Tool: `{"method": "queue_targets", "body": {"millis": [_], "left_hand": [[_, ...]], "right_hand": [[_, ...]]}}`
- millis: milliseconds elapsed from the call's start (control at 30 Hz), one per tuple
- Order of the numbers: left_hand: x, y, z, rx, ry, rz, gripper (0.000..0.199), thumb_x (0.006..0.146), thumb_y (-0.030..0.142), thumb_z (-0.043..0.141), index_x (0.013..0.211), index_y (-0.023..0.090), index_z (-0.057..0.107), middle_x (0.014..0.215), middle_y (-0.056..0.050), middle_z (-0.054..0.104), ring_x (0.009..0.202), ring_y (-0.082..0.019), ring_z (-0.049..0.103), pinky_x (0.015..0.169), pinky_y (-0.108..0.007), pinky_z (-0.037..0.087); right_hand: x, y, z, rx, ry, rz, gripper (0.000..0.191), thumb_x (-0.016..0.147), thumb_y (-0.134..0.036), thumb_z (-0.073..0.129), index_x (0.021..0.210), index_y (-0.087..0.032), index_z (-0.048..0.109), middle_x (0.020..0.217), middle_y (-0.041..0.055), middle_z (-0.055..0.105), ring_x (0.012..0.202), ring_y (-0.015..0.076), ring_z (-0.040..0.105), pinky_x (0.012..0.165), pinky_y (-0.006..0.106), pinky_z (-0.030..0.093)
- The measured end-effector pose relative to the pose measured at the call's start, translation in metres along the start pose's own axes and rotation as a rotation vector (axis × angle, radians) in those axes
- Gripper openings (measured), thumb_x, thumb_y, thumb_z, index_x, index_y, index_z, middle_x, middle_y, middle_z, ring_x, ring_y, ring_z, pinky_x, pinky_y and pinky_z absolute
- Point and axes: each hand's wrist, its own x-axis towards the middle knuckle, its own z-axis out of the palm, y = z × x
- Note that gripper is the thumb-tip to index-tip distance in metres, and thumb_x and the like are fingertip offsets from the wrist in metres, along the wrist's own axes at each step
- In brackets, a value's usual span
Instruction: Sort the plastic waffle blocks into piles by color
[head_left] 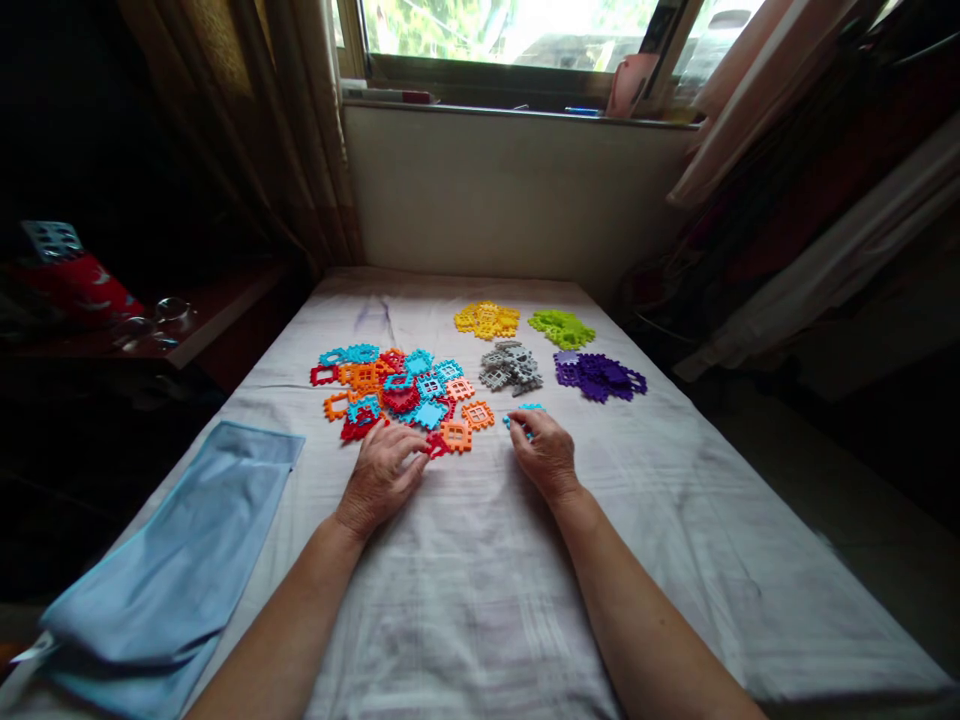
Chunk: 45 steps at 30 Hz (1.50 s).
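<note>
My left hand [384,472] lay at the near edge of the mixed pile [401,385], its fingers loosely curled over the red pieces there; I cannot tell whether they held one. That pile of red, orange and blue pieces spread over the left-middle of the cloth-covered table [480,600]. An orange piece [457,436] lay just right of my left fingertips, at the pile's near side.

My right hand [544,452] was to the right of the pile, thumb and fingers drawn narrow at a small blue piece [532,407] that showed partly behind them; whether it was gripped or only touched, I cannot tell.

Beyond my right hand sat the grey heap [511,368], with the purple heap [600,376] to its right. Farther off lay the yellow heap [486,320], and the lime green heap [562,329] was right of that. A pale blue cloth bag [172,560] lay flat along the table's left side, well apart from my right hand.
</note>
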Motion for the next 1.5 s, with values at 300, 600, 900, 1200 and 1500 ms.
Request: {"method": "queue_targets", "body": {"millis": [300, 600, 900, 1200, 1500], "left_hand": [[-0.007, -0.077, -0.024, 0.183, 0.369, -0.306, 0.020, 0.081, 0.037, 0.051, 0.072, 0.022, 0.060, 0.106, -0.011, 0.074, 0.105, -0.028, 0.066, 0.099, -0.044, 0.047], [-0.014, -0.094, -0.021, 0.254, 0.396, -0.527, 0.024, 0.078, 0.033, 0.051, 0.093, 0.019, 0.064, 0.113, -0.015, 0.070, 0.111, -0.031, 0.062, 0.102, -0.047, 0.045], [-0.010, -0.070, -0.016, 0.363, 0.224, -0.411, 0.039, 0.086, 0.038, 0.053, 0.120, 0.024, 0.066, 0.137, -0.012, 0.058, 0.131, -0.032, 0.048, 0.112, -0.051, 0.034], [-0.010, -0.050, -0.019, 0.407, 0.108, -0.394, 0.030, 0.089, 0.041, 0.050, 0.100, 0.025, 0.073, 0.141, -0.011, 0.057, 0.137, -0.034, 0.042, 0.114, -0.060, 0.025], [-0.011, -0.054, -0.022, 0.362, 0.167, -0.402, 0.028, 0.088, 0.040, 0.050, 0.073, 0.024, 0.067, 0.122, -0.009, 0.069, 0.130, -0.033, 0.050, 0.112, -0.058, 0.027]], "right_hand": [[0.022, -0.072, 0.038, -0.098, -0.369, -0.167, 0.028, 0.085, -0.032, 0.063, 0.109, -0.021, 0.069, 0.114, 0.0089, 0.070, 0.107, 0.0243, 0.060, 0.093, 0.035, 0.045], [0.024, -0.083, 0.063, -0.144, -0.393, -0.140, 0.035, 0.085, -0.037, 0.062, 0.116, -0.022, 0.067, 0.118, 0.0095, 0.069, 0.111, 0.0269, 0.057, 0.093, 0.039, 0.041], [0.012, -0.056, 0.032, -0.047, -0.232, -0.114, 0.039, 0.082, -0.038, 0.067, 0.116, -0.021, 0.066, 0.114, 0.0095, 0.069, 0.108, 0.0259, 0.058, 0.093, 0.037, 0.041], [0.000, 0.012, -0.005, -0.217, -0.014, 0.157, 0.039, 0.079, -0.037, 0.065, 0.114, -0.021, 0.066, 0.112, 0.0103, 0.069, 0.101, 0.0271, 0.057, 0.088, 0.038, 0.040], [0.000, 0.017, -0.010, -0.245, -0.042, 0.240, 0.039, 0.077, -0.035, 0.066, 0.113, -0.022, 0.067, 0.111, 0.0099, 0.067, 0.103, 0.0276, 0.054, 0.088, 0.039, 0.039]]}}
